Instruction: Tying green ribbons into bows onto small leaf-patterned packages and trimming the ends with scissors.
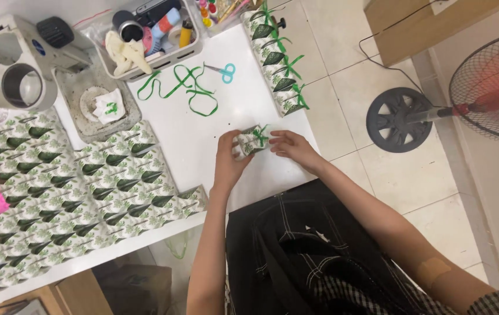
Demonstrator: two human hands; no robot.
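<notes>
White surface [220, 125] fills the left half, tiled floor [401, 175] to its right with a standing fan [482, 99]. At the far edge a plastic bin [150, 61] holds tape rolls and tubes. Leaf-printed boxes [68, 192] crowd the left, leaving a bare strip toward the right edge. There the small leaf-printed box [251, 142] with a green ribbon sits pinched between left hand [229, 157] and right hand [291, 147].
</notes>
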